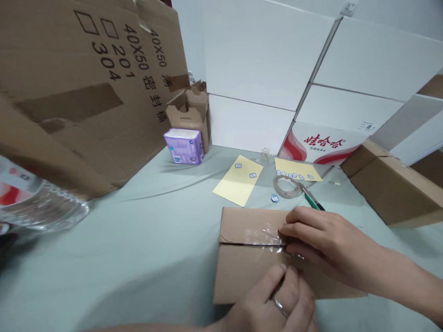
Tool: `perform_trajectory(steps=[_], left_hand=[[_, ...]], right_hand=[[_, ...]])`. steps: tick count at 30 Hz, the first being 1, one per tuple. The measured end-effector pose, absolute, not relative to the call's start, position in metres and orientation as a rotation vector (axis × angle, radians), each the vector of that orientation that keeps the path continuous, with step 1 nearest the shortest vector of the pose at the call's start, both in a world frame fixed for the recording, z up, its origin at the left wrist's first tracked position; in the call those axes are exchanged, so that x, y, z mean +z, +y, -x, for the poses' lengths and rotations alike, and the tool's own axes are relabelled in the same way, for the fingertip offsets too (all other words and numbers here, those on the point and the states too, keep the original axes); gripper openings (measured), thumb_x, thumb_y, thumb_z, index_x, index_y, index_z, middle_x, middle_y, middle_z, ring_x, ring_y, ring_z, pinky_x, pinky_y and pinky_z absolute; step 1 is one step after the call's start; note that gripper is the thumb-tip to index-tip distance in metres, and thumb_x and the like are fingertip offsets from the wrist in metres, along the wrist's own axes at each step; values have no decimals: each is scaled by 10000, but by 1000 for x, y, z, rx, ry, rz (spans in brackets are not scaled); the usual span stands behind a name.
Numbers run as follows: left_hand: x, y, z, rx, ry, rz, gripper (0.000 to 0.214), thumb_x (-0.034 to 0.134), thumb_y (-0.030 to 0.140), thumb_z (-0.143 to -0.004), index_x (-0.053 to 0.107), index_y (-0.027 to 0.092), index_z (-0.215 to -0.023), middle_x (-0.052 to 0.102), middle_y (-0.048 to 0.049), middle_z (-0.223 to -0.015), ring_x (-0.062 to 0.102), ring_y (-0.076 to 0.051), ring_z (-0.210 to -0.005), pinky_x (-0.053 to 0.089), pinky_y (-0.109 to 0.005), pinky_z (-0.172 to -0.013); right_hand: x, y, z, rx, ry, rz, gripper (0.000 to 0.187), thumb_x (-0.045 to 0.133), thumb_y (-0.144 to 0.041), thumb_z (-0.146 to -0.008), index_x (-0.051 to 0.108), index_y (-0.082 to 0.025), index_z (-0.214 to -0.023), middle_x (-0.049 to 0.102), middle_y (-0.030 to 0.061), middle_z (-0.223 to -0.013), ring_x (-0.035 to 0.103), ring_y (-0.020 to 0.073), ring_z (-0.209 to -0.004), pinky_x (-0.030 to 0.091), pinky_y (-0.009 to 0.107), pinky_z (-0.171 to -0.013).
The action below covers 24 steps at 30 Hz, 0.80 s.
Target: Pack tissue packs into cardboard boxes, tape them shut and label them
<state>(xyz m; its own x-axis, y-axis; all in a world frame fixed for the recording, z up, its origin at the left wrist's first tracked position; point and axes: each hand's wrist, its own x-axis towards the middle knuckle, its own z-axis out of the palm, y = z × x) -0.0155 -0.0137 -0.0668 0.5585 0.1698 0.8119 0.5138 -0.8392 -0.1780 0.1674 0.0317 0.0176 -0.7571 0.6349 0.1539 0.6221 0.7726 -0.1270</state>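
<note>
A small brown cardboard box (pixel 238 272) lies in front of me, a dark seam running across its top. Wrinkled clear tape (pixel 258 236) crosses that seam. The fingers of my right hand (pixel 321 242) are bent closed on the tape, over the right part of the box. Closer to me, my left hand (pixel 280 299), with a ring on one finger, is pinched closed just below the tape; what lies between its fingertips is hidden. Beyond the box are a roll of clear tape (pixel 276 188) and a green utility knife (pixel 313 200).
Two yellow sheets (pixel 238 182) with small stickers lie beyond the box, near a loose sticker (pixel 274 198). A purple tissue pack (pixel 185 146) leans by a small open carton (pixel 194 108). Left stand a large carton (pixel 86 115) and a water bottle (pixel 44 207); another carton (pixel 398 184) is right.
</note>
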Motion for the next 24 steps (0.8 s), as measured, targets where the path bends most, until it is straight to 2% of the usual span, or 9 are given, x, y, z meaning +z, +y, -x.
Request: perform_trajectory(steps=[2, 4, 6, 8, 13, 19, 24], left_hand=[[-61, -13, 22, -1182, -688, 2408, 255, 465, 106, -930, 716, 128, -890, 766, -41, -913, 711, -181, -890, 592, -303, -823], [-54, -12, 32, -1051, -863, 2394, 297, 445, 171, -946, 712, 54, -1000, 761, -129, -1039, 721, -251, -983, 602, -345, -848], [-49, -11, 40, -890, -961, 2361, 391, 440, 252, -959, 683, -26, -1091, 724, -218, -1132, 709, -329, -1048, 614, -381, -841], [-48, -10, 44, -829, -982, 2338, 441, 432, 285, -966, 672, -59, -1101, 712, -251, -1136, 711, -364, -1040, 625, -403, -821], [-52, -12, 41, -797, -953, 2361, 408, 432, 244, -970, 672, -51, -1119, 705, -232, -1170, 699, -364, -1075, 628, -433, -850], [-52, -13, 40, -796, -929, 2369, 378, 433, 211, -973, 673, -48, -1108, 709, -219, -1170, 694, -359, -1079, 630, -445, -844], [-50, -16, 39, -884, -897, 2365, 244, 508, 166, -948, 710, 33, -975, 757, -145, -979, 718, -295, -964, 623, -451, -854]], right_hand=[[15, 33, -164, 40, -2784, 916, 258, 404, -137, -984, 652, -171, -921, 642, 65, -816, 573, 150, -664, 434, 274, -545], [12, 31, -162, -14, -2760, 882, 265, 396, -116, -977, 638, -166, -881, 639, 65, -778, 563, 161, -669, 422, 288, -550], [7, 28, -161, -61, -2733, 899, 244, 404, -93, -957, 619, -163, -865, 631, 61, -761, 545, 166, -664, 404, 301, -557], [2, 26, -158, -78, -2704, 933, 226, 411, -79, -933, 587, -170, -825, 608, 45, -729, 507, 159, -629, 374, 302, -547], [-5, 26, -151, 6, -2558, 1028, 225, 422, -97, -908, 479, -198, -715, 523, 3, -652, 431, 122, -563, 318, 264, -515], [1, 31, -148, 319, -2442, 1139, 205, 463, -116, -864, 415, -209, -688, 497, -35, -599, 410, 92, -531, 316, 230, -514], [14, 32, -152, 652, -2424, 1272, 197, 483, -119, -861, 447, -200, -686, 540, -29, -636, 437, 89, -550, 328, 220, -515]])
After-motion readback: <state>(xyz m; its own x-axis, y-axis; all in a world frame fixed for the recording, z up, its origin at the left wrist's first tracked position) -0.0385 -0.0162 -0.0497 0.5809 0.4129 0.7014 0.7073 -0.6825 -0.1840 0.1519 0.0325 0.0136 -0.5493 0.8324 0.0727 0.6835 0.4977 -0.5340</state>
